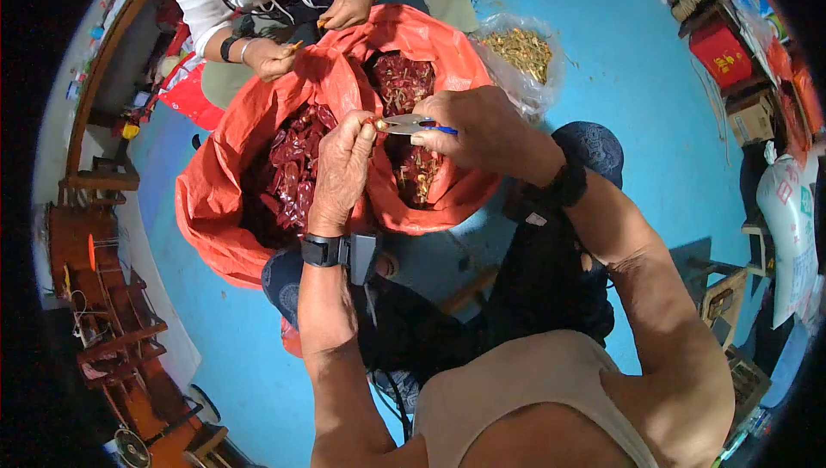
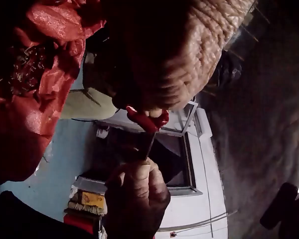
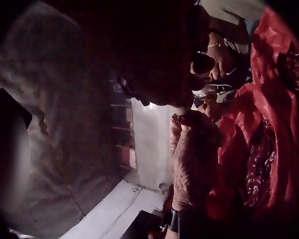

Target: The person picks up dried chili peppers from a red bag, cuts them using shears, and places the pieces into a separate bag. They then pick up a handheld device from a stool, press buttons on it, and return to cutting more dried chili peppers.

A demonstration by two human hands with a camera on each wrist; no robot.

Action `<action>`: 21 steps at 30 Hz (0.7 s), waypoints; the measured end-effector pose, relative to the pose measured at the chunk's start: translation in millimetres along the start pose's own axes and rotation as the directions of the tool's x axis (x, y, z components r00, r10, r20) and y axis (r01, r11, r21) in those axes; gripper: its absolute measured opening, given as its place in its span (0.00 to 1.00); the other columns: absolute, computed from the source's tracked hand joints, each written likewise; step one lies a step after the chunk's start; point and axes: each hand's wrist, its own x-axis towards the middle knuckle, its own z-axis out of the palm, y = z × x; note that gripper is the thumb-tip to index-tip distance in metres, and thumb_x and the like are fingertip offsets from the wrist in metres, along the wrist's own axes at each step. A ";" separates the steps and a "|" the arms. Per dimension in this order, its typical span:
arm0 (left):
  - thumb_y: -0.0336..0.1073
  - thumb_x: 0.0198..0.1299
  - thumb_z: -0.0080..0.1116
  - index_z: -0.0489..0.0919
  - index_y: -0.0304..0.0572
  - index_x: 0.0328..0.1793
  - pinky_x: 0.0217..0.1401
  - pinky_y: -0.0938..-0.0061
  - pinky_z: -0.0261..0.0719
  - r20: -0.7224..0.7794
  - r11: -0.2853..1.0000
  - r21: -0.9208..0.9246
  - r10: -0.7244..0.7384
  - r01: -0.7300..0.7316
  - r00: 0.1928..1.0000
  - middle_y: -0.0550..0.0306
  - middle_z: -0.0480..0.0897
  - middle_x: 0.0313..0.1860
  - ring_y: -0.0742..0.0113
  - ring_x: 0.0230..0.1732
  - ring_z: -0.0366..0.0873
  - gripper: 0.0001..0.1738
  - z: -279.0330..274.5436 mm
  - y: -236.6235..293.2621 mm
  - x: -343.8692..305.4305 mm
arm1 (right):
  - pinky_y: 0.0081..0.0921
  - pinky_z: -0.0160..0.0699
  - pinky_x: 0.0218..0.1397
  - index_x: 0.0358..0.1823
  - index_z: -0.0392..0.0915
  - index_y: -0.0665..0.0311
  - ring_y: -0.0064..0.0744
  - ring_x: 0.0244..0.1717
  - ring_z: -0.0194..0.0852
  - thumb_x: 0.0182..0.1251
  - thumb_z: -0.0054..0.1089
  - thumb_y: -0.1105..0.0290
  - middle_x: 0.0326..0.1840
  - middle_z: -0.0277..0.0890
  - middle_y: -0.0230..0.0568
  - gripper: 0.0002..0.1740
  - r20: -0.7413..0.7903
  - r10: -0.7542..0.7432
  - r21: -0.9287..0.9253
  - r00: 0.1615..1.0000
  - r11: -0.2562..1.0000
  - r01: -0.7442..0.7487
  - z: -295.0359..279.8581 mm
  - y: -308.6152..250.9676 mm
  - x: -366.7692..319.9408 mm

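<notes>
In the head view my left hand [image 1: 342,167] pinches a dried red chili between thumb and fingertips, over the open sacks. The chili [image 2: 139,118] shows glossy and curved in the left wrist view. My right hand [image 1: 490,128] grips small scissors [image 1: 403,124] with metal blades and a blue handle end. Their tips point left and meet the chili at the left fingertips. Below the hands stand two orange-red woven sacks [image 1: 211,184]. Dark red dried chilies [image 1: 292,167] fill the left one; chilies mixed with pale stems [image 1: 417,175] lie in the right one.
Across the sacks sits another person, whose hands [image 1: 348,8] hold small orange-brown pieces. A clear plastic bag of stems [image 1: 520,51] rests on the blue floor [image 1: 637,46] at the back right. Wooden furniture [image 1: 112,296] lines the left; a white sack [image 1: 787,227] stands right.
</notes>
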 end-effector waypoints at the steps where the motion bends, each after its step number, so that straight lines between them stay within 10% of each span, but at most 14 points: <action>1: 0.39 0.64 0.44 0.72 0.37 0.38 0.31 0.77 0.67 0.024 1.000 0.024 0.011 -0.011 1.000 0.58 0.71 0.24 0.71 0.26 0.67 0.12 -1.0 0.8 -1.0 | 0.38 0.72 0.29 0.29 0.73 0.61 0.45 0.27 0.75 0.54 0.54 0.59 0.25 0.74 0.44 0.12 0.012 -0.014 -0.014 1.000 1.000 0.014 1.7 1.2 -0.5; 13: 0.33 0.62 0.44 0.71 0.35 0.39 0.36 0.67 0.70 0.176 0.975 0.192 0.080 -0.114 0.981 0.47 0.75 0.30 0.49 0.34 0.74 0.08 -13.4 -4.4 4.0 | 0.38 0.69 0.28 0.30 0.76 0.62 0.48 0.24 0.72 0.56 0.52 0.57 0.22 0.72 0.45 0.15 0.193 0.114 0.062 0.975 0.990 -0.128 8.0 -2.9 2.6; 21: 0.37 0.65 0.44 0.72 0.37 0.41 0.29 0.79 0.66 -0.162 0.989 -0.127 -0.097 0.077 0.982 0.62 0.71 0.25 0.76 0.26 0.66 0.10 6.6 -2.5 2.8 | 0.42 0.69 0.25 0.24 0.74 0.65 0.50 0.21 0.72 0.56 0.54 0.55 0.18 0.71 0.51 0.18 0.069 0.245 0.221 0.967 0.942 -0.255 13.2 -16.4 15.1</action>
